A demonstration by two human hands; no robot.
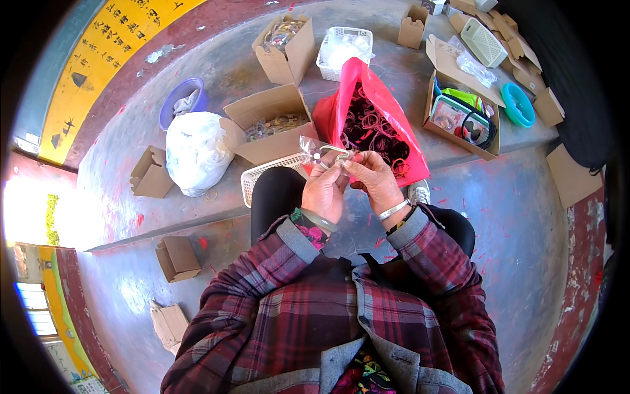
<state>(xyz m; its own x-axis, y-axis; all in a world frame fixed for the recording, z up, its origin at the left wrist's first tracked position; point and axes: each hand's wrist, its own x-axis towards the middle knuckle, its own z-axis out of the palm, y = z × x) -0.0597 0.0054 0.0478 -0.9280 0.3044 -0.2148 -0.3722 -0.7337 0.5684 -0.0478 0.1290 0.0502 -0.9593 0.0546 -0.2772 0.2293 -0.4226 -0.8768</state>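
Left hand (323, 198): pinches a clear packet (310, 148) at the fingertips
Right hand (380, 182): fingers bunched against the left's (a silvery bangle (394, 210) circles its wrist)
Pink bag (327, 117): open, just beyond the right hand
White sack (197, 154): well left of the left hand

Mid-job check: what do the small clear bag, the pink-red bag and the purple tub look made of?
Small clear bag: likely thin, glossy plastic film, being see-through with bright glints.
Pink-red bag: probably flexible plastic sheet, smooth-looking with creased sides, though coated fabric is possible.
Purple tub: seemingly moulded plastic, smooth, with even colour and a rounded rim.
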